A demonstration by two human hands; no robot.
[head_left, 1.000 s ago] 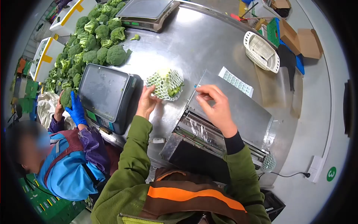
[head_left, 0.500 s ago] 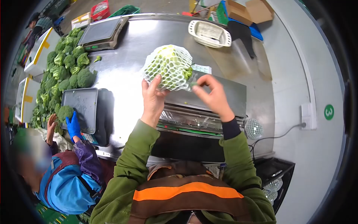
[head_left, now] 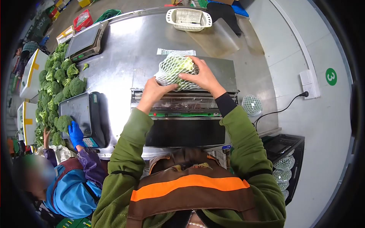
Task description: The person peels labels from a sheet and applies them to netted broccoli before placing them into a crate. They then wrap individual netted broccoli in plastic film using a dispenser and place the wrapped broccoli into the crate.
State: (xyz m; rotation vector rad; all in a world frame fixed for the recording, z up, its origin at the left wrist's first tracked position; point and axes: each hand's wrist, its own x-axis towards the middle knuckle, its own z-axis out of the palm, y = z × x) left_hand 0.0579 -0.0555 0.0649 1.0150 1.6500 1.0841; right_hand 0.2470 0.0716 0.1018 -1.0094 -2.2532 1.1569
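Note:
A broccoli head in a white foam net (head_left: 173, 70) is held between my two hands, above the front of the film-wrapping machine (head_left: 182, 131). My left hand (head_left: 154, 93) grips its lower left side, with the thumb along the bottom edge. From the right, my right hand (head_left: 205, 78) is closed round it, thumb on the near face and fingers over the top. Pale green shows through the mesh. Clear film lies across the machine's rollers, just below the broccoli. Behind it, a strip of printed labels (head_left: 176, 52) lies on the metal table.
Left, a co-worker's blue-gloved hand (head_left: 76, 135) holds a broccoli (head_left: 63, 123) at a scale (head_left: 78, 110). Beyond is a broccoli pile (head_left: 57, 81). A white basket (head_left: 189, 19) stands at the back. A netted ball (head_left: 251, 105) sits right, near a power cable (head_left: 279, 108); a black crate (head_left: 289, 163) holds netted pieces.
My right hand has moved from the net's loose end onto the broccoli, so both hands now grip it. The broccoli has turned, and my view has shifted.

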